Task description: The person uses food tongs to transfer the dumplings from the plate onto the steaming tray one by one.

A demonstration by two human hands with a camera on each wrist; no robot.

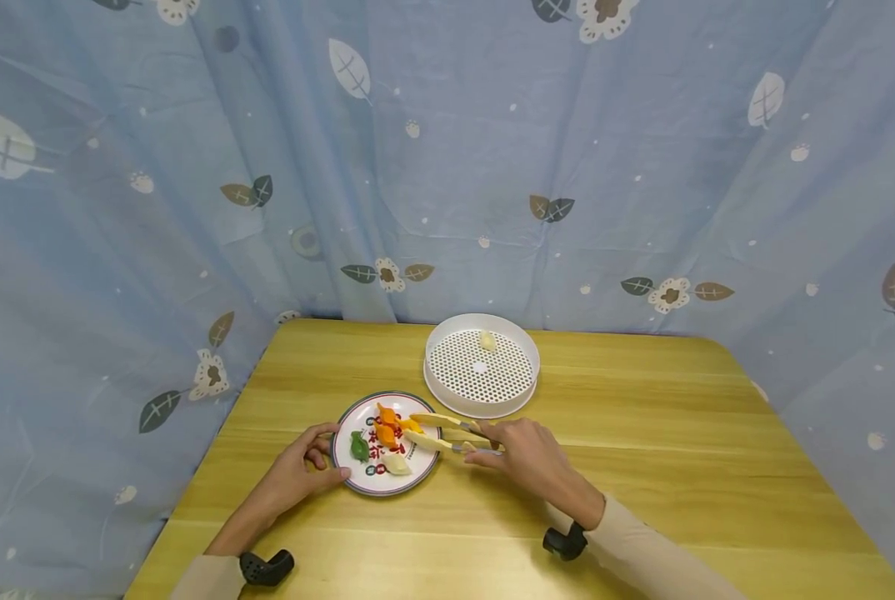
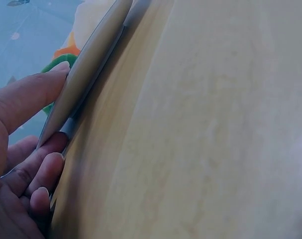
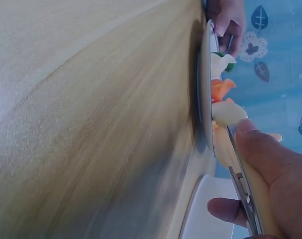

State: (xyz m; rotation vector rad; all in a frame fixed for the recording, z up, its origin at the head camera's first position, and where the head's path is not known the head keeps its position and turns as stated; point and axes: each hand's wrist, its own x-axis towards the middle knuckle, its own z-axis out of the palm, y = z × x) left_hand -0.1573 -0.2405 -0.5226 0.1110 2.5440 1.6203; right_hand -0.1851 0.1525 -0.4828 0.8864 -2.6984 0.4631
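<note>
"Any risks?"
"My right hand (image 1: 526, 456) grips tongs (image 1: 438, 444), left hand (image 1: 295, 473) pinches the plate (image 1: 421, 467). Yellow dumpling (image 1: 412, 426) sits between the tips, plate's right side; crooked squeeze might pop it out."

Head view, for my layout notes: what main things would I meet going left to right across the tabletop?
Left hand → round plate → white perforated tray → right hand.

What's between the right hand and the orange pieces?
The tongs, gripped in the right hand, extend over the plate toward them, as the head view shows.
</note>
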